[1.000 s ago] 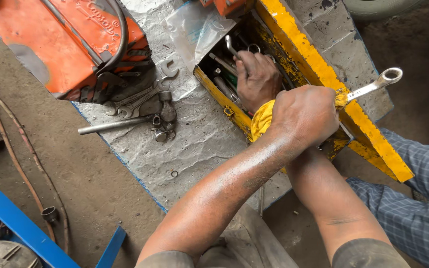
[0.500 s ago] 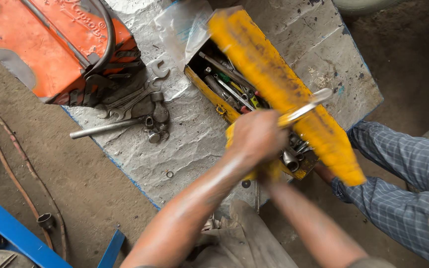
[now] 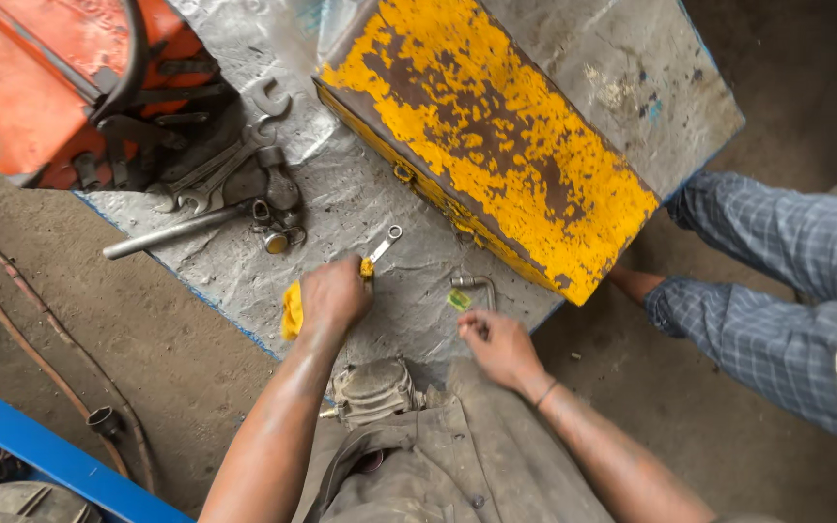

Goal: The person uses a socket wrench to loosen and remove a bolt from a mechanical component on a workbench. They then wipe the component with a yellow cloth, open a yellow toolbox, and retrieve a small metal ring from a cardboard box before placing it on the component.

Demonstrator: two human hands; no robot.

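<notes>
My left hand grips a yellow rag and a small silver ring spanner, whose ring end sticks out toward the toolbox. It rests on the silvery sheet. My right hand holds nothing; its fingers lie loosely spread on the sheet, just below a small green item and a bent metal socket wrench. The worn yellow metal toolbox stands just beyond both hands with its lid shut.
Several spanners and a long steel bar lie at the left of the sheet beside an orange machine. A grey metal engine part sits on dirty cloth near me. A person in blue checked trousers is at right. A blue frame stands lower left.
The toolbox lid has come down shut. Both hands left the box and dropped to the sheet in front of it; my left still carries the rag and spanner.
</notes>
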